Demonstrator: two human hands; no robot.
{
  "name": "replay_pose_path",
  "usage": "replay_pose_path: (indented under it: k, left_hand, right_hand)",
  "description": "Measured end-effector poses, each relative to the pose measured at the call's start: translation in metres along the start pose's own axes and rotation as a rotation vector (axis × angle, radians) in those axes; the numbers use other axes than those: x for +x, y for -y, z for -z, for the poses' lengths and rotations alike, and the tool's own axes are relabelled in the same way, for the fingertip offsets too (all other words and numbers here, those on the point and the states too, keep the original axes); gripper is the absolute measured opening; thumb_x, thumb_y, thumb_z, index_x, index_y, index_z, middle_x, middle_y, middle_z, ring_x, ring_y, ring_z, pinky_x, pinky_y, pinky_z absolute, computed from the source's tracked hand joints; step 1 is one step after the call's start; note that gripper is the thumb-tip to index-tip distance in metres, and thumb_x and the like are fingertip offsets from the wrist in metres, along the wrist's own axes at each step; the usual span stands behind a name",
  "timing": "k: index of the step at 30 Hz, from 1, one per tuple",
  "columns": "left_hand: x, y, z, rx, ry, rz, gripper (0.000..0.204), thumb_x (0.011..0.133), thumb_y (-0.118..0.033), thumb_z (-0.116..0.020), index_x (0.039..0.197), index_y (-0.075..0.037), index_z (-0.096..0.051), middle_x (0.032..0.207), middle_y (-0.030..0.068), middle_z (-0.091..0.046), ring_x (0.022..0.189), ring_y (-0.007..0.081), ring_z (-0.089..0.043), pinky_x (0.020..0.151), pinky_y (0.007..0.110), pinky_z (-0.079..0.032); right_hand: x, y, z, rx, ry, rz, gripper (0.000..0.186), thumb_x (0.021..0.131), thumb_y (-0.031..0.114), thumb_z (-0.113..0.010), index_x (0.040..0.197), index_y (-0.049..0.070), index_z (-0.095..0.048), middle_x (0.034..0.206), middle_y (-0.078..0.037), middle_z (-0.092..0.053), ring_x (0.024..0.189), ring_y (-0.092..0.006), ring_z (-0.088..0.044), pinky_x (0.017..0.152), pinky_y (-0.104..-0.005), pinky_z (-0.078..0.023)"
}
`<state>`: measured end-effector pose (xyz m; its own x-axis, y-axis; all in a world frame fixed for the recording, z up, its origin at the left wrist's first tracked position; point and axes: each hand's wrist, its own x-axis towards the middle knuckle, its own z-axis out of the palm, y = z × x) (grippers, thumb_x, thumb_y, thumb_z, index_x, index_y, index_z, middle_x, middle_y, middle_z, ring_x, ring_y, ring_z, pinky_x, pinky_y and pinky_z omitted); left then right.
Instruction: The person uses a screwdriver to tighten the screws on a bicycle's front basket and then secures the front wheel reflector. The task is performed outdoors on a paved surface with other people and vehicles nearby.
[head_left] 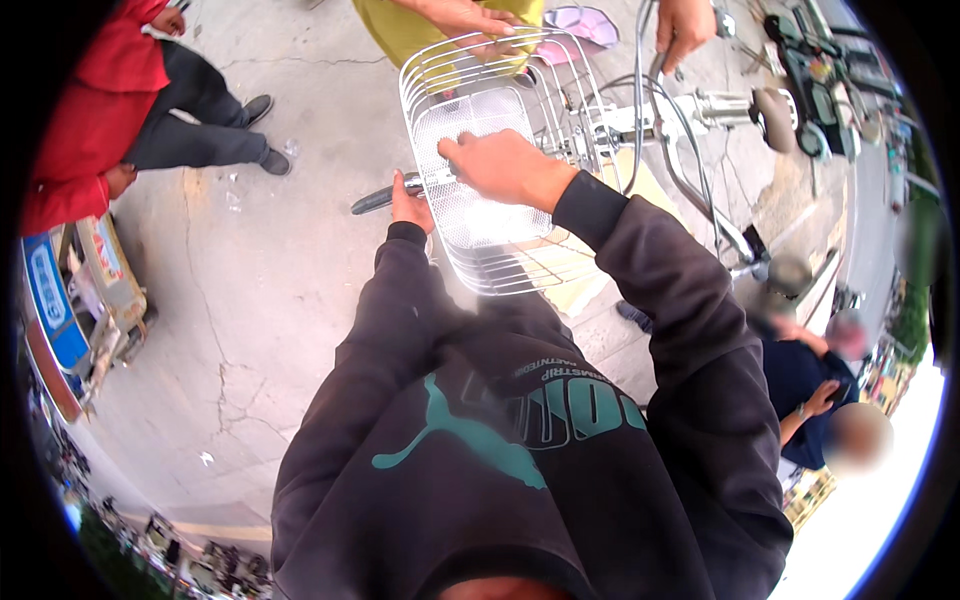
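Head view: a white wire basket (500, 224) spreads around the right hand (503, 167), its sides thin spaced bars, its fine mesh floor (470, 114) round-cornered and glaring brightest nearer the body than that hand. The left hand (409, 210), apart from the right, is partly hidden at the basket's left side; what either clasps I cannot tell. Another person's hand (478, 18) is at the rim beyond both.

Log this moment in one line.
Left hand: beside white wire basket, at dark-ended piece | Right hand: inside basket, over mesh bottom | Another person's hand: at basket rim
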<state>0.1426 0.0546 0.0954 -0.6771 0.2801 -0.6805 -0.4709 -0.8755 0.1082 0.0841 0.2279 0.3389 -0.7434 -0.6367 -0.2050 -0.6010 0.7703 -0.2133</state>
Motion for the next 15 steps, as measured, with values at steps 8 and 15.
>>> replay_pose_path:
  k: [8,15]
  left_hand:
    - [-0.002,0.003,0.009,0.000,-0.057,-0.050,0.058,0.094,-0.052,-0.049,0.114,0.002,-0.046,0.117,0.0220,-0.056,0.109,0.0361,-0.056,0.098,0.052,-0.044]
    - [-0.007,0.000,-0.002,0.021,-0.078,-0.004,0.054,0.089,-0.058,-0.054,0.107,-0.006,-0.052,0.114,0.0130,-0.059,0.107,0.0275,-0.055,0.097,0.042,-0.042]
  right_hand:
    - [-0.003,0.003,-0.013,-0.008,-0.058,0.041,0.029,0.087,0.031,-0.062,0.098,0.005,-0.056,0.070,-0.013,-0.066,0.067,-0.0335,-0.067,0.058,-0.0441,-0.053]
    - [0.013,0.005,0.010,-0.028,0.187,-0.021,0.029,0.087,0.028,-0.063,0.102,0.004,-0.057,0.074,-0.014,-0.066,0.075,-0.0337,-0.068,0.062,-0.0427,-0.054]
